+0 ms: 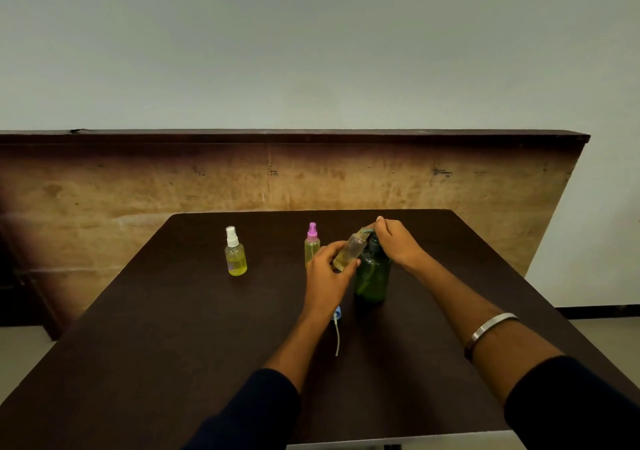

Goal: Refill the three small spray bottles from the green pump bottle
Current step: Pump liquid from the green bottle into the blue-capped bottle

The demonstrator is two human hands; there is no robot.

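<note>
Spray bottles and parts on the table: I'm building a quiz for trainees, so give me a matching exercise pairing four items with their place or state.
Items:
1. white-capped bottle
2. pink-capped bottle
3. uncapped bottle
4. blue spray cap

States:
A. lying on the table with its tube towards the camera
B. tilted, held in the left hand
C. standing farthest left
D. standing just behind the left hand

Pairs: 1-C, 2-D, 3-B, 4-A

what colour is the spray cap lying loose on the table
Blue, with a white dip tube: the spray cap shows in the head view, near the left forearm.
</note>
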